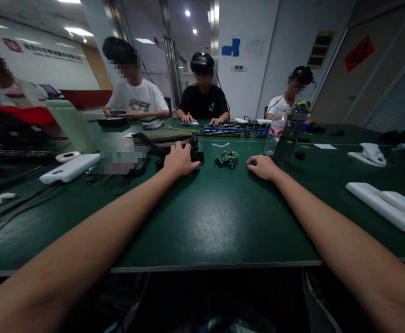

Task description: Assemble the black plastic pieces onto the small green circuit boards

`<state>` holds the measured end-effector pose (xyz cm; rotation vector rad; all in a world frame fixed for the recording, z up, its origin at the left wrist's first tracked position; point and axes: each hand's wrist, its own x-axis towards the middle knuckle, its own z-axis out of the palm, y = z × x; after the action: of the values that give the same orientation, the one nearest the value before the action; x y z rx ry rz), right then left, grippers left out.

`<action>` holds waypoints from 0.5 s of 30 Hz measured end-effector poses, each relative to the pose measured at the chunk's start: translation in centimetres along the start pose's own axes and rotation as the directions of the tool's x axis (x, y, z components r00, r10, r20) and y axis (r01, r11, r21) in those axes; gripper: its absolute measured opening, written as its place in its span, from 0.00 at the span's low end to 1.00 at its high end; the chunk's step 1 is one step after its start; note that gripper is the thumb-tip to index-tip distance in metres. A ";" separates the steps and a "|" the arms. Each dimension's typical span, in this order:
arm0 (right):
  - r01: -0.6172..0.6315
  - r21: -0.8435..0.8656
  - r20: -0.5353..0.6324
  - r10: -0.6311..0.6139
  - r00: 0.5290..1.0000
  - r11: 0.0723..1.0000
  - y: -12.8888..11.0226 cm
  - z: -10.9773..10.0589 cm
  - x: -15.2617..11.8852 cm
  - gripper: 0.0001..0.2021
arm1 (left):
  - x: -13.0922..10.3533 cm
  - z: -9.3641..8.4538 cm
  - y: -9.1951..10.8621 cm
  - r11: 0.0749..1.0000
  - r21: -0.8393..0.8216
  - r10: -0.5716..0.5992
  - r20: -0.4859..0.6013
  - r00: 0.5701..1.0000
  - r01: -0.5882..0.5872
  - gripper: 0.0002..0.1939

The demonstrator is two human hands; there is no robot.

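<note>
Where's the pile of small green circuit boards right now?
In the head view, the circuit board pile sits on the green table, between the left hand and the right hand.

Pile of small green circuit boards point(227, 158) between left hand point(181, 159) and right hand point(262, 167).

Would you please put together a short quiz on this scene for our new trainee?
1. True or false: the pile of small green parts lies between the left hand and the right hand.
2. Which of these is closest to the right hand? A) the pale green flask; B) the clear bottle; C) the red diamond-shaped sign.
3. Fill in the colour: the top of the table is dark ____.

Key: 1 true; 2 B; 3 green.
</note>
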<state>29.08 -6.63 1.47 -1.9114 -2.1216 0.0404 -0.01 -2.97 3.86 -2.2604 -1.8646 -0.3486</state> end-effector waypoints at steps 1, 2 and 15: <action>0.002 -0.002 -0.002 -0.002 1.000 1.000 0.0 0.0 0.0 0.14 | -0.1 -0.2 0.0 1.000 0.022 -0.022 -0.005 1.000 0.022 0.38; 0.004 -0.003 -0.003 -0.004 1.000 1.000 0.1 0.0 0.0 0.14 | -0.1 -0.3 0.0 0.998 0.041 -0.054 -0.005 0.999 0.054 0.40; -0.008 0.000 -0.003 0.008 1.000 1.000 0.1 0.1 0.1 0.14 | 0.1 -0.3 -0.5 0.990 -0.016 -0.137 0.085 0.987 0.139 0.44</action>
<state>29.14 -6.52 1.33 -1.9188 -2.1115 0.0396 -0.52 -2.91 4.14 -2.1967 -2.0756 -0.3000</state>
